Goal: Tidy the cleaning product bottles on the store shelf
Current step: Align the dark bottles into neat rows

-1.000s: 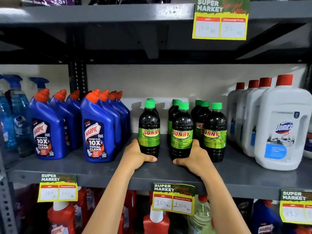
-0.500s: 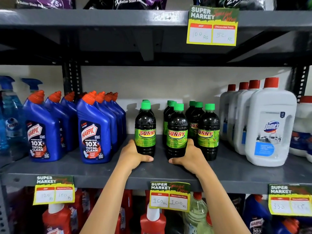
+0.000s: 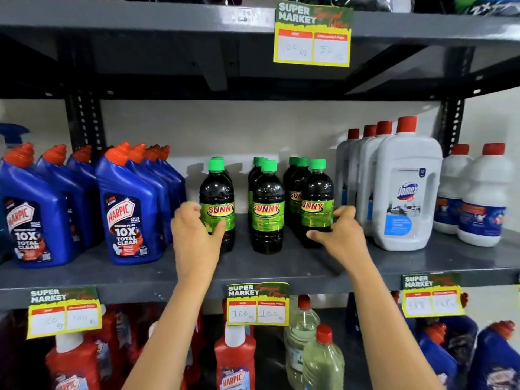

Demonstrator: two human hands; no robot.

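Three rows of dark Sunny bottles with green caps and green labels stand upright mid-shelf on the grey shelf (image 3: 281,267). My left hand (image 3: 194,235) wraps the front bottle of the left row (image 3: 218,190) from its left side, thumb across the label. My right hand (image 3: 342,237) grips the front bottle of the right row (image 3: 316,192), thumb in front near its base and fingers round its right side. The front bottle of the middle row (image 3: 267,209) stands free between my hands. The bottles behind each front one are mostly hidden.
Blue Harpic bottles (image 3: 132,215) with orange caps fill the shelf's left. White Domex bottles (image 3: 405,192) with red caps stand close on the right. Price tags (image 3: 257,304) hang on the shelf edge. Red bottles (image 3: 235,358) and pale green ones sit below. The upper shelf (image 3: 168,18) overhangs.
My right hand left the middle front bottle and took hold of the right front one. My left hand slid up the left front bottle. The view moved closer.
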